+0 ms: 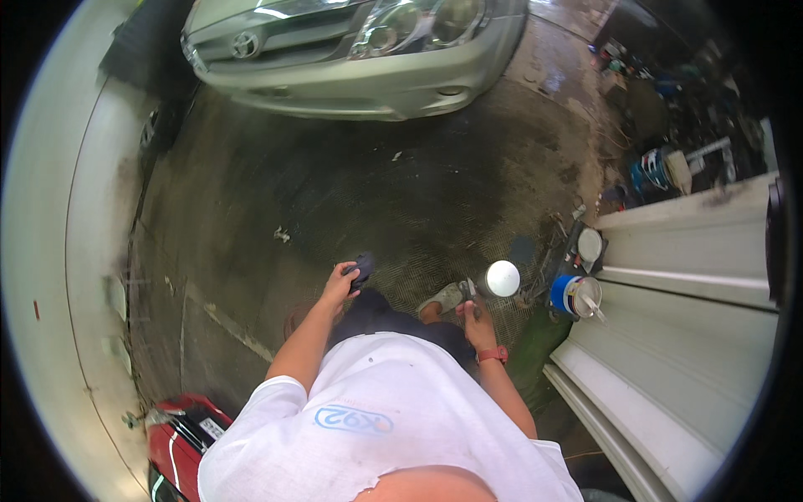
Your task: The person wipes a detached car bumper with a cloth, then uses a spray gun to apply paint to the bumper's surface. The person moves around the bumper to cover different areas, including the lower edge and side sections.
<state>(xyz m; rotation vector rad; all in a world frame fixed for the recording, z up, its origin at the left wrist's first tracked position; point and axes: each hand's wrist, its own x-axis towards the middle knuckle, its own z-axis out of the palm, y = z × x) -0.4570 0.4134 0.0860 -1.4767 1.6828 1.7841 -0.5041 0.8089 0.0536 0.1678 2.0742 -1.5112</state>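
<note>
My left hand is closed around a dark bunched cloth, out ahead of my body. Lower and to the right, my right hand has its fingers curled round a small grey and dark object whose kind I cannot make out. A red watch circles that wrist. Just beyond and right of this hand stands a can with a round white top. One light-coloured shoe shows on the floor between my hands.
A silver car's front bumper spans the far side. Ribbed pale panels line the right, with a blue and white bucket beside them. Clutter fills the far right. A red vehicle is at lower left, near a pale wall.
</note>
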